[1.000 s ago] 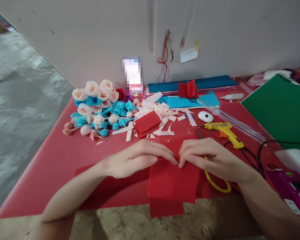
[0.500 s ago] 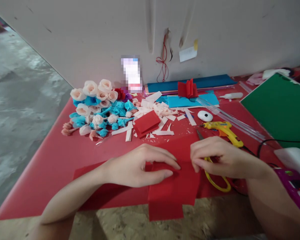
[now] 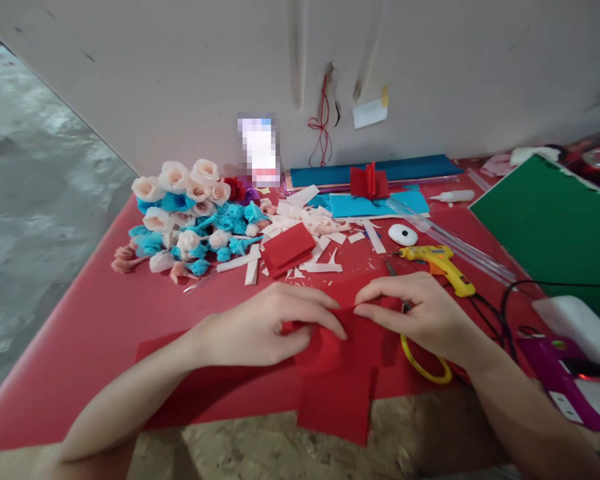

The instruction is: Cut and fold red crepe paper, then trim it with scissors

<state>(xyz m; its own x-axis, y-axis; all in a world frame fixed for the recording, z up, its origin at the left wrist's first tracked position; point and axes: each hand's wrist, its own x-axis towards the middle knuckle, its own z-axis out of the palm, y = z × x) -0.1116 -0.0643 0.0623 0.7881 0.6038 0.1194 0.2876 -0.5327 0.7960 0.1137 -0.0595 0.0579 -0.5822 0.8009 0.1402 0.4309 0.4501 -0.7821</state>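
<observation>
Pieces of red paper (image 3: 335, 407) lie in front of me, one overhanging the table's front edge. My left hand (image 3: 285, 327) bends over the sheet, its fingers pressing on the paper and its thumb partly tucked beneath. Between thumb and index finger, my right hand (image 3: 410, 307) pinches the sheet's upper edge. Scissors with a yellow handle (image 3: 427, 373) lie below my right hand, partly hidden by it. A folded red paper piece (image 3: 289, 249) rests beyond my hands among pale paper scraps (image 3: 325, 268).
Paper flowers (image 3: 175, 220) crowd the table's left side. To the right are a yellow glue gun (image 3: 445, 267), a white oval object (image 3: 403, 234), clear sticks (image 3: 460, 243), a glue bottle (image 3: 453, 196) and a green board (image 3: 555, 227). A phone (image 3: 260, 150) leans on the wall.
My right hand has moved left, closer to my left hand, and now pinches the paper's edge. The red paper has shifted and bends up under my fingers.
</observation>
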